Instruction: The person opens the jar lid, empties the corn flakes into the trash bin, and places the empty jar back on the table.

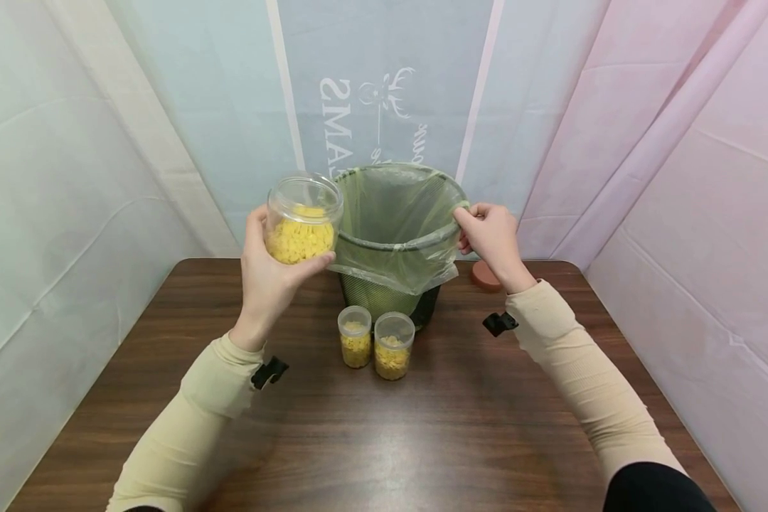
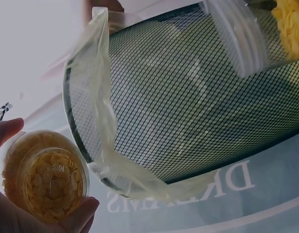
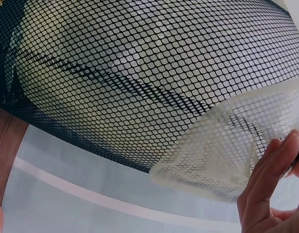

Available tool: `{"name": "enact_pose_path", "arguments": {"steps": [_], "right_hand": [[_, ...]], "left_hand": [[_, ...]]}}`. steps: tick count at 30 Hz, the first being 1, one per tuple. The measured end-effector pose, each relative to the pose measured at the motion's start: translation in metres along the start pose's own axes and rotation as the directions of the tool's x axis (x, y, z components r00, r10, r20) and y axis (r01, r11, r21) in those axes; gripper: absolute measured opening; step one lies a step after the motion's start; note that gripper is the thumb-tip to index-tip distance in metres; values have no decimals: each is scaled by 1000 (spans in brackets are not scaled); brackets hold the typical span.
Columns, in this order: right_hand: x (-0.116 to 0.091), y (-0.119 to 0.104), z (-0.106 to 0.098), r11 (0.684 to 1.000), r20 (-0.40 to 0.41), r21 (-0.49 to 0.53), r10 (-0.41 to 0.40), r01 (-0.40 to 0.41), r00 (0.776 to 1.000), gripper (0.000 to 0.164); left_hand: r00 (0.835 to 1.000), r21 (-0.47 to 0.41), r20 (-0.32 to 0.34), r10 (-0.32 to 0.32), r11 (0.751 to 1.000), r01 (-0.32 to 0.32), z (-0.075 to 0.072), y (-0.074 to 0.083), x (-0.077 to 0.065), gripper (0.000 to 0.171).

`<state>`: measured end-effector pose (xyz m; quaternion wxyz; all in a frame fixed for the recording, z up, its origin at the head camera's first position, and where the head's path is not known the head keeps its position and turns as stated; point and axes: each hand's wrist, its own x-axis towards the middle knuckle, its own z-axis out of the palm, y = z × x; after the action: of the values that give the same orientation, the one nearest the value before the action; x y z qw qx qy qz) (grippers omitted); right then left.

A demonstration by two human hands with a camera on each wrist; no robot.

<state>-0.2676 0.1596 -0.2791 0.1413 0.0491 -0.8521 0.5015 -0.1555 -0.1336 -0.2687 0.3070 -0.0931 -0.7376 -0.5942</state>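
In the head view my left hand [image 1: 262, 277] grips a clear jar [image 1: 301, 240] of small yellow pieces, lifted beside the left rim of a mesh trash bin [image 1: 365, 295]. The jar has no lid on and its mouth faces up. Its round base [image 2: 53, 179] faces the left wrist camera, between thumb and fingers. A pale green bin liner [image 1: 416, 264] lines the bin and folds over its rim. My right hand [image 1: 494, 238] pinches the bin's right rim together with the liner; the right wrist view shows the fingers [image 3: 268, 179] over that folded liner edge.
Two small clear containers [image 1: 355, 350] with yellow pieces stand in front of the bin on the dark wood table [image 1: 358, 448]. A reddish-brown round lid [image 1: 485, 276] lies right of the bin, below my right hand. Pale curtains [image 1: 697, 213] surround the table's back and sides.
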Motion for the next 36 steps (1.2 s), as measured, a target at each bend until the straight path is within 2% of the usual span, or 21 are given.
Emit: {"name": "enact_pose_path", "arguments": {"steps": [7,15,26,32,36], "right_hand": [[1,-1,0,1000,-4,-11,7,-7,1000,28],[0,0,0,1000,-14,-29,-5,5,1000,29],[-1,-2,1,1000,-14,-17,-6,5,1000,29],[-2,-3,1,1000,-13,2,-6,6,1000,29],[-2,-3,1,1000,-12,6,-11,11,1000,29]], "left_hand": [[1000,48,22,7,999,-8,-1,4,10,77],[999,31,43,6,999,-8,-2,8,20,77],[998,120,65,-7,993,-1,1,-20,43,88],[995,121,66,-74,990,65,3,-19,46,91],[995,136,70,-70,989,60,4,-16,48,88]]}}
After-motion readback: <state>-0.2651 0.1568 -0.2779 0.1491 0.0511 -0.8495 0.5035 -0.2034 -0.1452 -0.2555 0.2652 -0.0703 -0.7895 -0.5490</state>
